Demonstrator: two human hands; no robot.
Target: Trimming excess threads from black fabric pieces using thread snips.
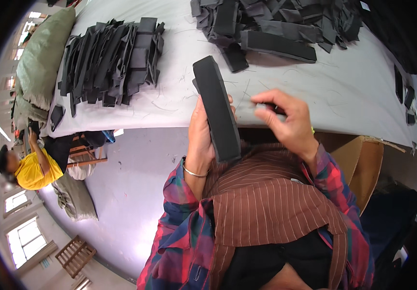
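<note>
Nearest me: plaid sleeves and a brown striped cloth (271, 203) draped over the lap, just below both hands.

My left hand (201, 133) is wrapped around a long black strap piece (216, 108), fingers closed on its lower half. The piece stands nearly upright, tilted a little left at the top, its upper end over the table edge. A thin bracelet (194, 172) sits on that wrist.

My right hand (288, 121) is just right of the strap piece, apart from the left. Its thumb and fingertips are pinched together on something small and dark; I cannot tell what it is.

To the right of the right hand, below the table edge, an open cardboard box (363, 166).

Beyond both hands, the grey table (179, 92) with loose threads on it. Far left of the left hand, a neat row of stacked black pieces (112, 60). Ahead and right of the right hand, a loose heap of black pieces (276, 24).

Well off to the left, on the floor, a person in a yellow shirt (29, 169), beside stuffed sacks (44, 53).
</note>
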